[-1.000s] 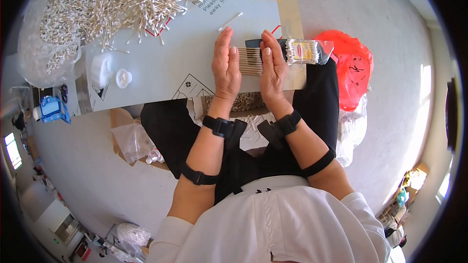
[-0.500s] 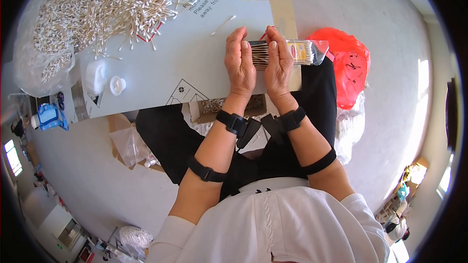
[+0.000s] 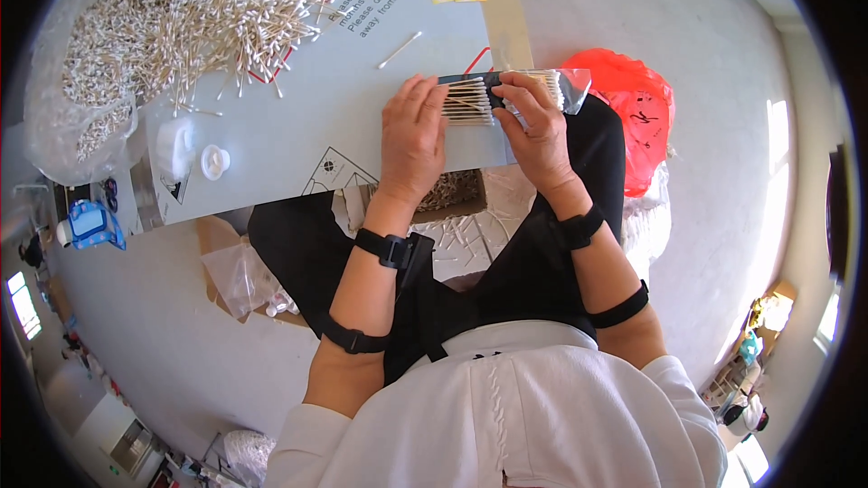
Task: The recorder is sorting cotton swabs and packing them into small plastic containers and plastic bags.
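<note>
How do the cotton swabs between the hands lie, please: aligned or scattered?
Mostly aligned: the cotton swabs lie nearly parallel, white tips together.

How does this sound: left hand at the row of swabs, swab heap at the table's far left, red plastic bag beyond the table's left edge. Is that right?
Not quite: the red plastic bag is beyond the table's right edge, as the head view shows. Otherwise it stands: left hand at the row of swabs, swab heap at the table's far left.

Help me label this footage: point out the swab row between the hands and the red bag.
Swab row [image 3: 467, 103], head view: middle of the sticks.
Red bag [image 3: 641, 123], head view: middle of visible side.
</note>
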The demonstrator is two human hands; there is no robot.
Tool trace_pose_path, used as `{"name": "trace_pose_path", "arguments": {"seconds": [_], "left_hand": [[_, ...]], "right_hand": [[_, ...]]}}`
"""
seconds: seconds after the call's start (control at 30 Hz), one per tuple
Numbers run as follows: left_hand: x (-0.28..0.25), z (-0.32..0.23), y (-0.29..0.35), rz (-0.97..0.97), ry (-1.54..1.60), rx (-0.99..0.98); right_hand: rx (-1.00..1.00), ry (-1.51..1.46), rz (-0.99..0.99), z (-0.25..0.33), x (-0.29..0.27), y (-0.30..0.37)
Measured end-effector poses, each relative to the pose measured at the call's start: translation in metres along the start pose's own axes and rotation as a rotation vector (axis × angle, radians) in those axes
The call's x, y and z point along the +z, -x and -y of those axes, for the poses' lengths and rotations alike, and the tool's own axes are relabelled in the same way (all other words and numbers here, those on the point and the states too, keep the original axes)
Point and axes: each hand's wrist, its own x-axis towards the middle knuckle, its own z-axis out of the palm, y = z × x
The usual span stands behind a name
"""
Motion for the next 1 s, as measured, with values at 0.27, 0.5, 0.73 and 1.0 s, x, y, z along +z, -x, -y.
{"name": "trace_pose_path", "arguments": {"seconds": [0.27,0.5,0.73,1.0], "left_hand": [[0.005,0.006,-0.038,0.081,-0.068,0.128],[0.008,0.009,-0.048,0.005,0.050,0.031],[0.014,0.016,-0.059,0.067,-0.077,0.041],[0.030,0.003,-0.034,-0.199,0.633,-0.303]], "right_hand": [[0.097,-0.027,-0.037,-0.002,0.007,0.006],[0.159,-0.182,-0.100,0.001,0.009,0.006],[0.252,-0.403,-0.162,0.008,0.025,0.000],[0.249,-0.617,-0.207,0.002,0.052,-0.007]]}}
